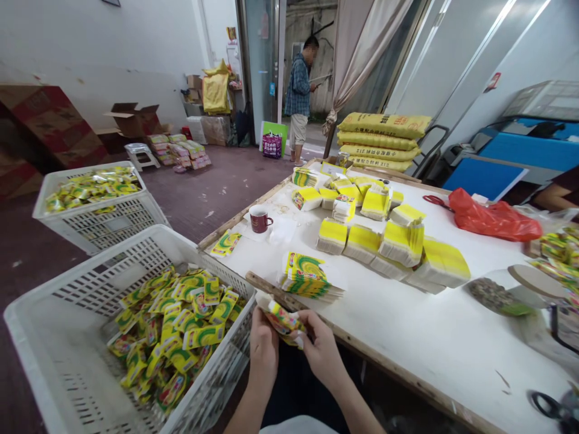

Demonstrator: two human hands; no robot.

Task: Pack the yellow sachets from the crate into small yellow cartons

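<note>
Between my two hands, just off the table's front edge, is a yellow printed packet with a white end sticking up. My left hand grips it from the left side. Fingers of my right hand close on its lower right part. Right beyond my hands, a fanned stack of flat yellow-and-green packets lies at the table edge beside a wooden strip. To my left stands a white plastic crate, with many small folded yellow packets heaped inside.
On the white table lie several bundles of yellow-topped packets, a dark red mug, a red plastic bag and black scissors. A second filled crate stands behind the first. A person stands at the doorway near stacked yellow sacks.
</note>
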